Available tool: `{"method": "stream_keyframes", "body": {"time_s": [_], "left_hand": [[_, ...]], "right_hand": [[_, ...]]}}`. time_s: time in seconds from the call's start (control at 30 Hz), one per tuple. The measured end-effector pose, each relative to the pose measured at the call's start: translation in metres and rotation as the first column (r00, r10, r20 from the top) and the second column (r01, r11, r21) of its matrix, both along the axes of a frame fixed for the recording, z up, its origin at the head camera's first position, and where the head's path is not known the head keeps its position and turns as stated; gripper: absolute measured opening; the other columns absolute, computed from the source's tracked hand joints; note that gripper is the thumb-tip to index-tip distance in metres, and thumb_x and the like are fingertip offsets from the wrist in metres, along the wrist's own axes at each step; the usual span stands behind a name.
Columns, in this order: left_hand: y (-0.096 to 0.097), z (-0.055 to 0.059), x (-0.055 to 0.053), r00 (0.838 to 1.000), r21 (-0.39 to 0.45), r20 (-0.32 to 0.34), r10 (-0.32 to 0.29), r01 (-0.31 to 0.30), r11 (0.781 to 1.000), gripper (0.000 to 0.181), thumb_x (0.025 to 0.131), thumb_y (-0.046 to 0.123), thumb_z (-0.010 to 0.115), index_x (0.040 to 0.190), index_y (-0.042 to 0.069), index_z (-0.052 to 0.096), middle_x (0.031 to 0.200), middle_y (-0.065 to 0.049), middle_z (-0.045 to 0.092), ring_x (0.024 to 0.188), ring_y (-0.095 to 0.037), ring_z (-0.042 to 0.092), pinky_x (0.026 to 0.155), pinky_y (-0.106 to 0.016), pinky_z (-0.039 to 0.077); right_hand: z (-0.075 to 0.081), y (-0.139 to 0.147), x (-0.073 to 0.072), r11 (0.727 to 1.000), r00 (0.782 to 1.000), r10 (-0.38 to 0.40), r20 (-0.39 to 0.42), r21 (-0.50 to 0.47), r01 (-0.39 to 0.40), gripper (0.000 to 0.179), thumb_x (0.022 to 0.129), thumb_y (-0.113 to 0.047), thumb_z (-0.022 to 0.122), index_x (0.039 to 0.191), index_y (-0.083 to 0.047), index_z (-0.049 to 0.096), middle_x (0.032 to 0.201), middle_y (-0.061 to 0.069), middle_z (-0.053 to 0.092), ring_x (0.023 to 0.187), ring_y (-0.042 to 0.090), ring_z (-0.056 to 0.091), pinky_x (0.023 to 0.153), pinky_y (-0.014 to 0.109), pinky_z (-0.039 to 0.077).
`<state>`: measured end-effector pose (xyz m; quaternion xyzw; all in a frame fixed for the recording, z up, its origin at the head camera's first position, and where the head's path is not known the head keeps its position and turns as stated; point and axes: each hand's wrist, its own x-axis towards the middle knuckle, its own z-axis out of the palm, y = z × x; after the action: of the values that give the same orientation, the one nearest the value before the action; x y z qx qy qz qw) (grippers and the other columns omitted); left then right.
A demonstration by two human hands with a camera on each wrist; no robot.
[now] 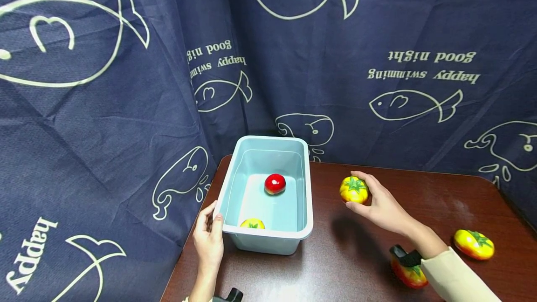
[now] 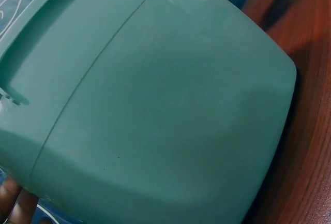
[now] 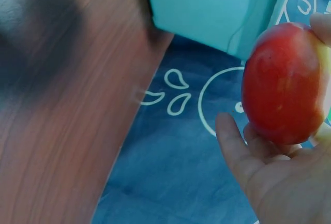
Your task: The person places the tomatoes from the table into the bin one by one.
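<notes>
My right hand (image 1: 383, 206) holds a toy tomato (image 1: 353, 190) between thumb and fingers, above the table to the right of the bin. Its yellow top with green leaves shows in the head view, while the right wrist view shows the red side of the same tomato (image 3: 284, 84). With my left hand (image 1: 209, 241) I grip the near left corner of the light blue plastic bin (image 1: 272, 242), thumb on the rim. Inside lie a red tomato (image 1: 275, 184) and a yellow one (image 1: 252, 223), partly hidden by the near wall. The bin's outer wall (image 2: 170, 105) fills the left wrist view.
Two more red-and-yellow tomatoes are on the brown table (image 1: 335, 264): one at the right (image 1: 474, 244), another (image 1: 409, 271) partly covered by the right wrist's black camera mount (image 1: 404, 255). A dark blue curtain (image 1: 319, 59) with fish drawings hangs behind and at the left.
</notes>
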<state>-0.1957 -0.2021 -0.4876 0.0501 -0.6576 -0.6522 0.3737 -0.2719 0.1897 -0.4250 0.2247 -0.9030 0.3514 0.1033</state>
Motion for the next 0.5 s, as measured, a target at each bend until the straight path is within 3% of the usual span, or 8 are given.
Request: {"method": "stream_keyframes", "body": {"time_s": [0.5], "left_hand": [[-0.002,0.0,-0.001,1.0,-0.008,-0.019,-0.009,0.009,1.0,0.03,0.09,-0.01,0.055,0.119,-0.011,0.06,0.112,-0.03,0.062,0.097,-0.005,0.06,0.081,-0.012,0.046]], "right_hand": [[0.015,-0.021,0.0,0.996,0.996,0.087,0.008,-0.03,-0.087,0.079,0.076,-0.017,0.084,0.143,-0.013,0.041,0.127,0.007,0.05,0.094,0.017,0.052,0.076,0.02,0.05]]}}
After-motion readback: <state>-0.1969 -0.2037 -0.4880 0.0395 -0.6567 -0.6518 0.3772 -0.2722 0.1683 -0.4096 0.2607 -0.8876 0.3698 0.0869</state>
